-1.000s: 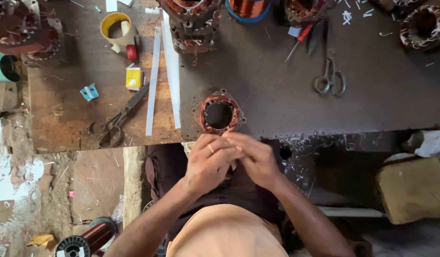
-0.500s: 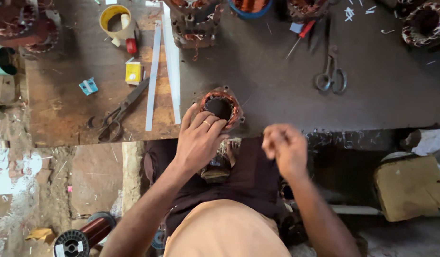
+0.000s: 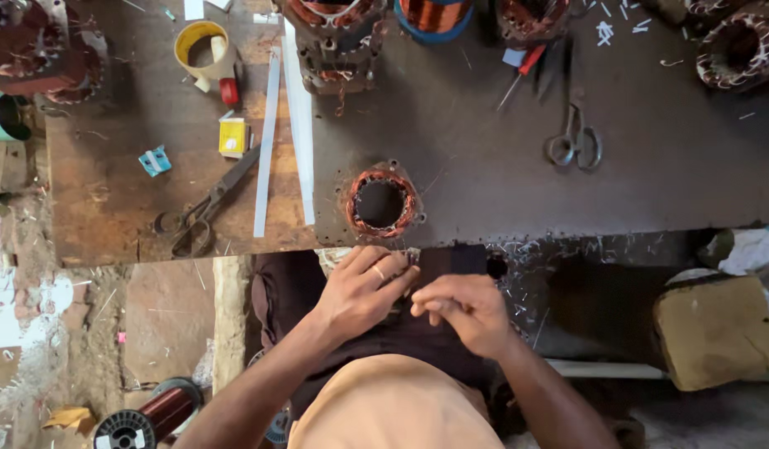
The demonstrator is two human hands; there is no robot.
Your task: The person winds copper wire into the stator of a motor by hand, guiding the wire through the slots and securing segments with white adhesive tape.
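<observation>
Just below the surface [image 3: 501, 191] edge, over the lap, the left hand [image 3: 364, 287] and right hand [image 3: 463, 308] pinch something small; what each closed grip holds I cannot tell. The copper-wound stator [image 3: 381, 202] sits close above them. Keeping fingertips close together likely gives better control.

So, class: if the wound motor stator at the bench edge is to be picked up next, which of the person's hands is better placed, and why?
Probably the left hand: it sits directly below the stator, fingers extended towards it. The right hand is curled, lower and further off to the side.
</observation>
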